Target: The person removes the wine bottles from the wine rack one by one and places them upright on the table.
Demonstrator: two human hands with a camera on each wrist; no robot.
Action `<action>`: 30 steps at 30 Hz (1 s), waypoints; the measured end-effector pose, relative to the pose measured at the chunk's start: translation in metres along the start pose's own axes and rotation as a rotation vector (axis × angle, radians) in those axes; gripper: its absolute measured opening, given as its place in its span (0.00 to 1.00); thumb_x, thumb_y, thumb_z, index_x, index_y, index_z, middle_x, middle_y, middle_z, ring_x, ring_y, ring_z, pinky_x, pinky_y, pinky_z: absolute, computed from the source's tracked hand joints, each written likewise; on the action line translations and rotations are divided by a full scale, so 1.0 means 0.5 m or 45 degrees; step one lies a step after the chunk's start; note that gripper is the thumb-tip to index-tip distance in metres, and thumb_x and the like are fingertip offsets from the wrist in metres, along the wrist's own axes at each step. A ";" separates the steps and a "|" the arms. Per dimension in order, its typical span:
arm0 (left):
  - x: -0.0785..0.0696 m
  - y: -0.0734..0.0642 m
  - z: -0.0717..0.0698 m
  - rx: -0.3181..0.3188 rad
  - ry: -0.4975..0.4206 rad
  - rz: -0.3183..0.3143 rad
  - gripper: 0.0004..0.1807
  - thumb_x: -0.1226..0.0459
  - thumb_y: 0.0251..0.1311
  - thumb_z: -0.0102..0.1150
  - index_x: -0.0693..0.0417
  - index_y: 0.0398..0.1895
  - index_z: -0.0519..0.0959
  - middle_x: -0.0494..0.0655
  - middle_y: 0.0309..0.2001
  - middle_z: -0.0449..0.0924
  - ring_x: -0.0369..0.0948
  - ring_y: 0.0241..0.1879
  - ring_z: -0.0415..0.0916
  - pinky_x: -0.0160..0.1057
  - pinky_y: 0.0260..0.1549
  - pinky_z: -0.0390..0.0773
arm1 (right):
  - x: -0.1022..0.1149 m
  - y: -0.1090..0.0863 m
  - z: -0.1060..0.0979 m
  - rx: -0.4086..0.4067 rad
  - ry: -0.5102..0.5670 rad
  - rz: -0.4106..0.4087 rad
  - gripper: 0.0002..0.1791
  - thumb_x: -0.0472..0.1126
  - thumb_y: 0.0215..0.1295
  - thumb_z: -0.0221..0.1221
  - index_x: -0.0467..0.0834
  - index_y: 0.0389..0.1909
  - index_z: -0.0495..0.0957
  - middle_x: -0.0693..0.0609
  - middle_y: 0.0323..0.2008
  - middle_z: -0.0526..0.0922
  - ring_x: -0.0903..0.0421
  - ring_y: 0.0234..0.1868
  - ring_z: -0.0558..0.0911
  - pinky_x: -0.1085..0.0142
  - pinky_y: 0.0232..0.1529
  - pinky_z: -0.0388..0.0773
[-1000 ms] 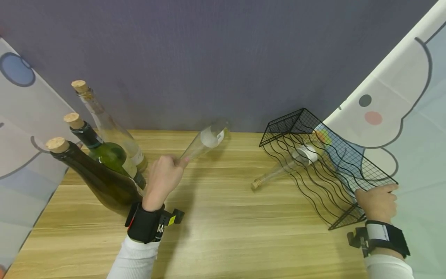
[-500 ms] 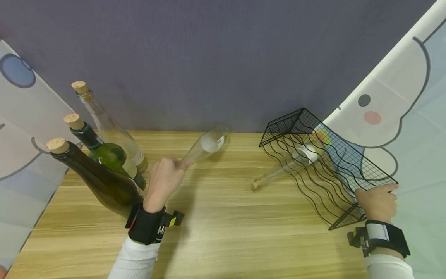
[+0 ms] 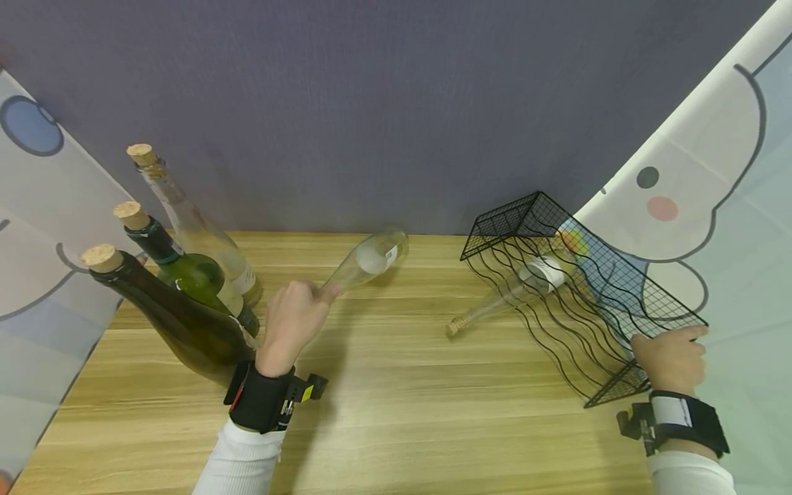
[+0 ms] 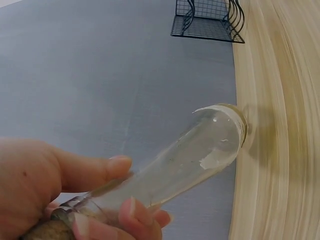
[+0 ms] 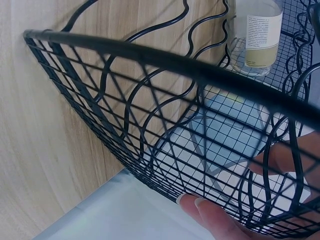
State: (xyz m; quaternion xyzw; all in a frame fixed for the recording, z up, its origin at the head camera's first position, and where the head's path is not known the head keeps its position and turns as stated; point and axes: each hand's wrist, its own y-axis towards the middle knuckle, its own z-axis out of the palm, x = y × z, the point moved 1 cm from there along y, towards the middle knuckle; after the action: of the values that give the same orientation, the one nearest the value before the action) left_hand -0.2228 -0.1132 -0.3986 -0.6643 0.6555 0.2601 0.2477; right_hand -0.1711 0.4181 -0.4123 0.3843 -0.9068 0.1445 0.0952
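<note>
My left hand [image 3: 293,316] grips a clear glass bottle [image 3: 371,256] round its neck, and the bottle's base points away to the right. In the left wrist view the cork end shows under the palm, and the bottle's base [image 4: 220,132] is near the wooden surface; whether it touches I cannot tell. On the right, my right hand [image 3: 671,357] holds the near end of a black wire bottle rack [image 3: 507,213], thumb and fingers on opposite sides of the mesh [image 5: 120,47]. Another clear corked bottle [image 3: 546,273] lies in the rack, its neck sticking out leftward.
At the left stand a dark brown bottle [image 3: 179,316], a green bottle [image 3: 201,271] and a clear bottle [image 3: 210,237], all corked. They are close beside my left forearm. A grey panel [image 3: 371,103] rises behind the wooden table [image 3: 433,426], with patterned sheets at both sides.
The held bottle's base has come slightly down and toward me, and my left hand has shifted a little to the right. The right hand and rack look unmoved.
</note>
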 end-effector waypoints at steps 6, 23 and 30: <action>0.001 0.000 0.000 -0.012 0.012 0.014 0.22 0.53 0.65 0.56 0.60 0.19 0.79 0.44 0.12 0.60 0.39 0.11 0.55 0.35 0.13 0.56 | -0.001 -0.004 0.003 -0.014 0.003 -0.014 0.52 0.46 0.66 0.43 0.17 0.63 0.18 0.04 0.57 0.48 0.13 0.51 0.60 0.28 0.50 0.65; -0.004 -0.005 -0.034 0.146 -0.259 -0.026 0.25 0.66 0.61 0.55 0.65 0.62 0.70 0.67 0.57 0.73 0.55 0.44 0.76 0.46 0.36 0.74 | -0.009 0.008 0.003 0.001 -0.003 -0.014 0.52 0.46 0.65 0.44 0.17 0.63 0.17 0.04 0.57 0.47 0.13 0.51 0.60 0.28 0.48 0.66; -0.008 0.001 -0.021 -0.247 -0.366 0.112 0.17 0.64 0.58 0.62 0.59 0.51 0.80 0.60 0.44 0.85 0.50 0.32 0.82 0.43 0.26 0.77 | -0.004 0.003 0.000 0.007 -0.015 -0.011 0.52 0.46 0.65 0.43 0.17 0.63 0.17 0.04 0.57 0.48 0.13 0.51 0.61 0.28 0.48 0.67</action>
State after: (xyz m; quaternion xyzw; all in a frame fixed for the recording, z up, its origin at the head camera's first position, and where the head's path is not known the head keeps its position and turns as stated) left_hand -0.2231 -0.1174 -0.3881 -0.6116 0.6136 0.4252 0.2619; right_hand -0.1707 0.4204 -0.4129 0.3892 -0.9054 0.1444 0.0894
